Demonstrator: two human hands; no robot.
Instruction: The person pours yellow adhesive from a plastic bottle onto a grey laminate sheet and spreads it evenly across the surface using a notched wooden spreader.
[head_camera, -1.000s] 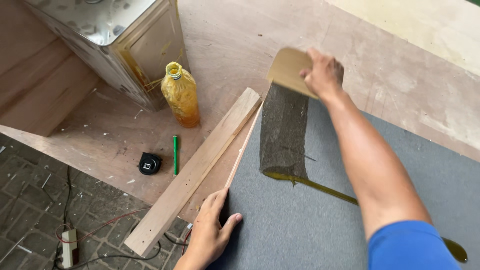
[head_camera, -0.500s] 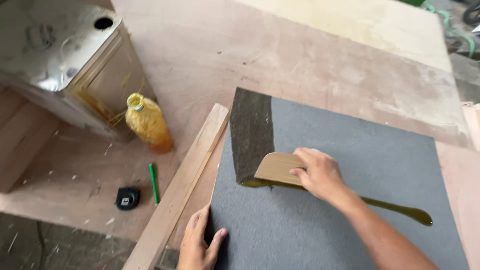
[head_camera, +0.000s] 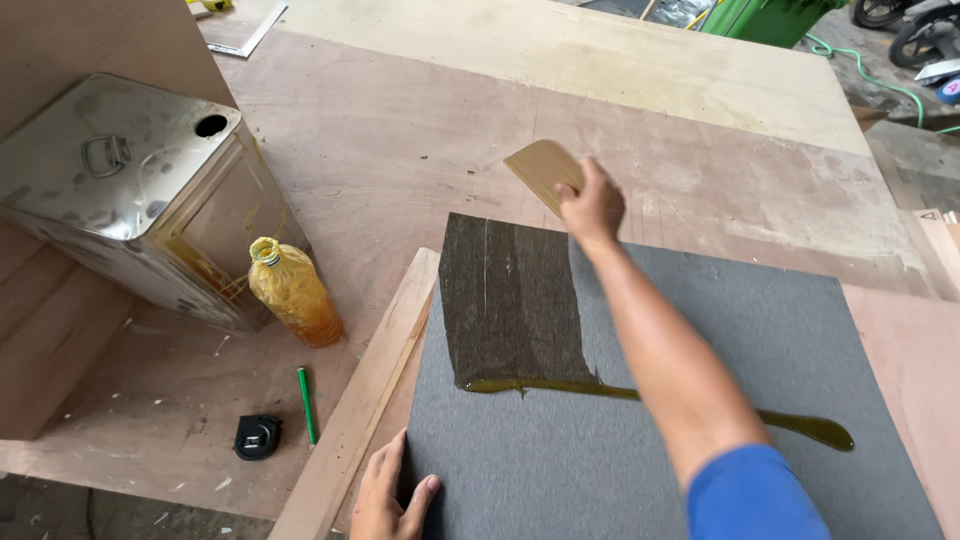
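A grey fabric-covered panel (head_camera: 760, 330) lies on a plywood sheet. My right hand (head_camera: 592, 205) grips a tan flat spreader card (head_camera: 545, 170) at the panel's far edge, raised just past it. A dark wet strip (head_camera: 510, 300) runs down the panel's left part to a line of yellow-brown glue (head_camera: 800, 427) across the panel. My left hand (head_camera: 390, 497) rests flat with spread fingers on the panel's near left corner.
A wooden plank (head_camera: 372, 390) lies along the panel's left side. Left of it stand a plastic bottle of yellow liquid (head_camera: 292, 292) and a large metal tin (head_camera: 130, 195). A green pencil (head_camera: 306, 405) and a black tape measure (head_camera: 257, 437) lie on the plywood (head_camera: 420, 130).
My right hand has swept the spreader from the middle of the panel up to its far edge, and the dark wet strip has become wider. The left hand stays put.
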